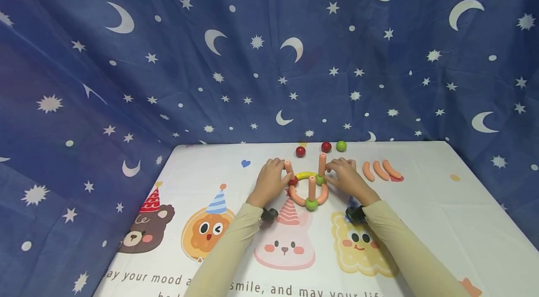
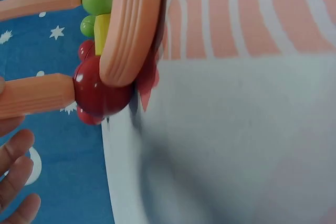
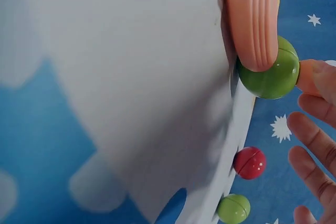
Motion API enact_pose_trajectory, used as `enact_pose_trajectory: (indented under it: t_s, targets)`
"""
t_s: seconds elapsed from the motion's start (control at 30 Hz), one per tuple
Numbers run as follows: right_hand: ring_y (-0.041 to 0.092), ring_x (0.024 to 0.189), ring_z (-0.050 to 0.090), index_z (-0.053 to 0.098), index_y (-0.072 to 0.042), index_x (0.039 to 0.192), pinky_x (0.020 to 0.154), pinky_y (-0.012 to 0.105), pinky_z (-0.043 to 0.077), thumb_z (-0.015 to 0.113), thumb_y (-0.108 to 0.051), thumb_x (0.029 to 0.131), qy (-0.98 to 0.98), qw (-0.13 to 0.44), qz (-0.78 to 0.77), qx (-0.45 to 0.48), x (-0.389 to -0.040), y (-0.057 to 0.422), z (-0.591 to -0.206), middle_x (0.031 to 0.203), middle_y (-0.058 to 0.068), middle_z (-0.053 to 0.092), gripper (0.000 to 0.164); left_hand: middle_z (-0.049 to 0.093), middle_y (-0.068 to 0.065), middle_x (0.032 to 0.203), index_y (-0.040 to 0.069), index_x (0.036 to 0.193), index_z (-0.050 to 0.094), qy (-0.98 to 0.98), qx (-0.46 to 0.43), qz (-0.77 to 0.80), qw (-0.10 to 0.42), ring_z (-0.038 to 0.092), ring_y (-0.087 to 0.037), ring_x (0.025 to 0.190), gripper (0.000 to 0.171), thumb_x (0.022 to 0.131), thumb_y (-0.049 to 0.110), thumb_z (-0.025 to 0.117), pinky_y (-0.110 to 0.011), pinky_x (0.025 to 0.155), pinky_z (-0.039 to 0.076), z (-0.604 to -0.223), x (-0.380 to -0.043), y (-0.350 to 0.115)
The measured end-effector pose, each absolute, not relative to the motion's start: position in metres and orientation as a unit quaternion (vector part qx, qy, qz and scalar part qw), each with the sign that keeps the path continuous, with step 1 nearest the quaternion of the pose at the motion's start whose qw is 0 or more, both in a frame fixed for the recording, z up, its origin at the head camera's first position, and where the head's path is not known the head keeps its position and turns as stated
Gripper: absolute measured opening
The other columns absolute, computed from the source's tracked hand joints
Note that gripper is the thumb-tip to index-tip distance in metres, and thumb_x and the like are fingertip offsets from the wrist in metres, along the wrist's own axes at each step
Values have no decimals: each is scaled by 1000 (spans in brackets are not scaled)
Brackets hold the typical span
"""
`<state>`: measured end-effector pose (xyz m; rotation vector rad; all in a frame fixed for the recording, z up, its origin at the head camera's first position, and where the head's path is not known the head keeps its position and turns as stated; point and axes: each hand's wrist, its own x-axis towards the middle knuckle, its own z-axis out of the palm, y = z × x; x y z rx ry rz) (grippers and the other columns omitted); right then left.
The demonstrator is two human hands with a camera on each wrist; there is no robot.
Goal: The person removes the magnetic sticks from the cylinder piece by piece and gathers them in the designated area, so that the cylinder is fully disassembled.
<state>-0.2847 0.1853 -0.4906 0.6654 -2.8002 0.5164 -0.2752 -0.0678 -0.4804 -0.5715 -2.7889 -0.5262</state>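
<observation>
A ring of curved orange rods point(image 1: 297, 197) and a yellow curved piece point(image 1: 306, 175), joined by balls, lies on the table. Straight orange rods rise from its red ball point(image 2: 102, 88), green front ball point(image 1: 311, 204) and green right ball point(image 3: 270, 72). My left hand point(image 1: 271, 181) pinches the left upright rod point(image 2: 39, 95) above the red ball; its other fingers are spread. On the other side, my right hand point(image 1: 346, 178) holds the right upright rod point(image 3: 306, 77) low, near its green ball, between thumb and finger. The front upright rod point(image 1: 312, 188) stands untouched.
Behind the ring lie two loose red balls point(image 1: 300, 151) and a green ball point(image 1: 341, 146). Three curved orange rods point(image 1: 381, 170) lie to the right. A star-patterned blue curtain point(image 1: 252, 77) hangs beyond the printed white tablecloth point(image 1: 425, 222).
</observation>
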Motion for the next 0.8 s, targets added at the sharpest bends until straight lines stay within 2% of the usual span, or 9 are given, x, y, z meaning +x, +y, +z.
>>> enact_pose_trajectory:
  t_s: [0.23, 0.57, 0.8]
  targets:
    - [23, 86, 52, 63, -13, 83, 82, 51, 28, 69, -26, 85, -949, 103, 189, 232, -289, 179, -489, 86, 4, 63, 15, 63, -8, 103, 4, 103, 65, -947, -166, -252, 108, 55, -23, 100, 34, 88, 35, 62, -38, 91, 45, -481, -276, -80]
    - [23, 88, 55, 69, -13, 95, 85, 51, 31, 67, -32, 85, -949, 97, 135, 267, -293, 164, -484, 91, 4, 65, 21, 64, -11, 96, 9, 95, 66, -931, -117, -331, 102, 55, -25, 93, 29, 79, 32, 72, -40, 82, 46, -489, -282, -106]
    - [20, 83, 53, 68, -17, 89, 83, 47, 32, 70, -27, 82, -934, 119, 101, 320, -294, 156, -486, 86, 1, 62, 12, 67, -10, 105, 13, 95, 70, -942, -93, -314, 74, 57, -29, 100, 28, 76, 33, 75, -43, 87, 46, -491, -284, -124]
